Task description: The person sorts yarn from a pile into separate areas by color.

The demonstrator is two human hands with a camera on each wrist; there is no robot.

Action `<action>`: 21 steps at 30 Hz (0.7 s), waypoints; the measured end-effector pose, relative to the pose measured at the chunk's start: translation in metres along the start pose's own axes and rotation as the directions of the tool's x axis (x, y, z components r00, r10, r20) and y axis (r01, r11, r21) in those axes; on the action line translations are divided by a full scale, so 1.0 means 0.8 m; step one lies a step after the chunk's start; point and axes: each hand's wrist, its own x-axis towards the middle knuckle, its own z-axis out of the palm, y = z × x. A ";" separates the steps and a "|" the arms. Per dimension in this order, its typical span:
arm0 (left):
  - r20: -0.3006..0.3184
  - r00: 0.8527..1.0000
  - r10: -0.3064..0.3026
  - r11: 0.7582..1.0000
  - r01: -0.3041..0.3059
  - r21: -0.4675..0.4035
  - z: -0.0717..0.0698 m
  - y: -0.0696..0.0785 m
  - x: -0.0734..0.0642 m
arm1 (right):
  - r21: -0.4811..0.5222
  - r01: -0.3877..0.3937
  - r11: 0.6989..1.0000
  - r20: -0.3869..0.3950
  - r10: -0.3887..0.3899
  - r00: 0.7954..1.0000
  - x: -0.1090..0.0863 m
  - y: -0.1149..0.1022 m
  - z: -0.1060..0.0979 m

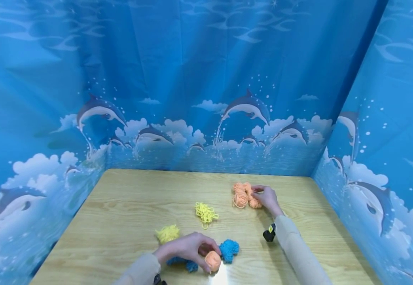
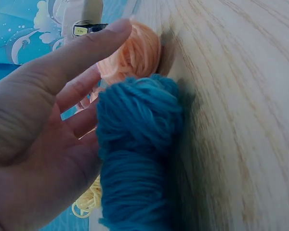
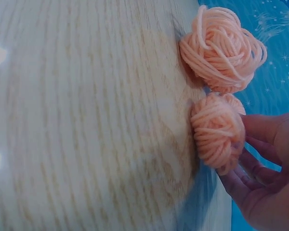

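A blue curtain printed with dolphins [image 1: 178, 71] stands beyond both hands and to either side of them. Beneath the hands lies the pale wood-grain table [image 1: 135, 198]. The left hand [image 1: 188, 248] curves above the table, its thumb and fingers pinching a rounded peach yarn bundle [image 1: 213, 261]. Farther out and to the right, the right hand [image 1: 268, 198] holds a peach skein [image 1: 254, 202] between thumb and fingers, low against the table. Just left of that grip, beside the held skein, rests another peach yarn bundle with loose looping strands [image 1: 240, 199].

Beyond the left hand, between the two grips, spreads a loose yellow yarn tangle [image 1: 205, 213]. A paler yellow yarn bundle [image 1: 168, 233] sits just beyond the left wrist. Under the left palm lies a thick blue skein [image 2: 137, 144], partly covered in the head view; whether the palm touches it, I cannot tell. A smaller-looking blue yarn bundle [image 1: 229, 250] is just right of the left fingertips. Below the right wrist hangs a small black device [image 1: 269, 233].
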 end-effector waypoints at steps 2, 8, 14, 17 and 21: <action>-0.010 1.000 0.002 1.000 -0.002 0.013 0.001 -0.002 0.001 | -0.002 0.002 1.000 -0.001 -0.002 1.000 0.000 0.000 0.000; -0.040 0.999 0.004 0.999 -0.002 0.038 0.000 -0.003 0.001 | 0.001 -0.003 1.000 0.000 0.003 1.000 0.000 0.001 0.000; -0.102 0.995 -0.007 0.999 0.011 0.044 -0.017 0.010 0.000 | 0.005 -0.008 1.000 -0.001 0.008 1.000 0.000 0.001 0.000; -0.157 0.988 -0.009 0.998 0.019 0.064 -0.030 0.019 0.002 | -0.005 0.001 1.000 -0.009 -0.001 1.000 0.000 0.000 0.001; -0.249 0.968 0.016 0.993 0.014 0.116 -0.047 0.031 0.004 | -0.017 0.015 1.000 -0.015 -0.015 1.000 0.001 0.000 0.001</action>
